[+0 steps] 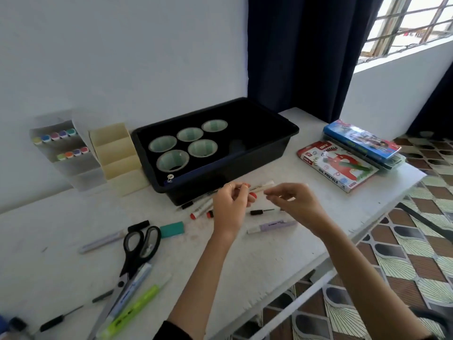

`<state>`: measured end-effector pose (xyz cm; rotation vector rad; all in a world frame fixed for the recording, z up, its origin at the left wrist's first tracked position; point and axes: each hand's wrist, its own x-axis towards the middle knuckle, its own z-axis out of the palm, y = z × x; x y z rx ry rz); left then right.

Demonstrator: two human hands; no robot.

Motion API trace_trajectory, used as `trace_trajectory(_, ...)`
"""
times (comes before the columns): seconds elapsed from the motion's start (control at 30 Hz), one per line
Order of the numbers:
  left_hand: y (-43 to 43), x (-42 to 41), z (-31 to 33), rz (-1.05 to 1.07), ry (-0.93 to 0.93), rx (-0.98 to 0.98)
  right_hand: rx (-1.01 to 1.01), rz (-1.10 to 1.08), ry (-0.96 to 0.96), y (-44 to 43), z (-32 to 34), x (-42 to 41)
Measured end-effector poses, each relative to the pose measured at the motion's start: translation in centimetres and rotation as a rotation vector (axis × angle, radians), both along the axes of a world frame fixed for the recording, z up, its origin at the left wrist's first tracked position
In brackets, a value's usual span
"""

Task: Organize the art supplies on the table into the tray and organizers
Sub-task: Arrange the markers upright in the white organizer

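My left hand (pixel 232 204) holds a cream-coloured marker (pixel 261 187) just in front of the black tray (pixel 269 153). My right hand (pixel 294 202) pinches the marker's right end, so both hands are on it. The tray holds several green-lined tape rolls (pixel 190 134). Loose on the white table (pixel 61 229) lie a lilac marker (pixel 272 225), red-capped markers (pixel 201 212), a teal eraser (pixel 172 229), black scissors (pixel 139 249) and a green highlighter (pixel 132 312). A white organizer (pixel 61 146) with coloured markers and an empty cream organizer (pixel 117 155) stand at the left.
Oil pastel boxes (pixel 338 165) and a blue box (pixel 360 138) are stacked at the table's right end. A dark curtain (pixel 306 52) hangs behind the tray. The table's front edge runs diagonally, with patterned floor (pixel 404 253) beyond it. Small black tools (pixel 261 212) lie by my hands.
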<state>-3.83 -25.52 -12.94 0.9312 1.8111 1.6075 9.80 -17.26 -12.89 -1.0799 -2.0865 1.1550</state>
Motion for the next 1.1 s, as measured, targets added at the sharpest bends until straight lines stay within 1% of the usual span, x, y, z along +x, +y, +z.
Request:
trace_trajectory(0.13, 0.8, 1.5, -1.2, 0.021, -0.030, -0.058, 0.155, 0.128, -0.323, 1.2, -2.8, 3.6)
trace_trajectory(0.17, 0.9, 1.8, -1.4, 0.029, -0.034, -0.069, 0.194, 0.137, -0.374, 1.4, -3.5, 4.0)
trace_trajectory(0.27, 0.8, 2.7, -2.1, 0.036, -0.043, -0.078, 0.259, 0.166, -0.419, 1.8, -4.6, 4.7)
trace_trajectory(0.4, 0.1, 3.1, -2.3, 0.071, -0.056, -0.070, 0.247, 0.253, -0.454, 1.8, -4.4, 5.0)
trace_trajectory(0.43, -0.2, 2.9, -2.3, 0.096, -0.066, -0.059, 0.239, 0.285, -0.434, 1.7, -4.1, 4.9)
trace_trajectory(0.5, -0.8, 2.4, -2.1, 0.155, -0.073, -0.045, 0.181, 0.321, -0.335, 1.4, -3.3, 4.5)
trace_trajectory(0.6, -1.8, 1.1, -1.3, 0.260, -0.071, 0.006, 0.030, 0.338, -0.108, 0.1, -1.6, 2.6)
trace_trajectory(0.7, -3.2, -1.1, -0.2, 0.346, -0.071, 0.089, -0.121, 0.327, 0.140, -1.6, 0.2, -1.2)
trace_trajectory(0.83, -5.3, -5.0, 1.2, 0.434, -0.055, 0.157, -0.250, 0.284, 0.362, -3.8, 2.4, -7.3)
trace_trajectory(0.9, -6.5, -7.2, 1.8, 0.492, -0.032, 0.180, -0.294, 0.303, 0.442, -4.6, 3.2, -10.2)
trace_trajectory(0.97, -7.9, -9.6, 2.3, 0.545, 0.006, 0.206, -0.296, 0.330, 0.487, -5.3, 3.8, -13.1)
trace_trajectory(1.1, -10.7, -14.2, 2.7, 0.637, 0.041, 0.214, -0.204, 0.362, 0.508, -6.7, 5.1, -18.5)
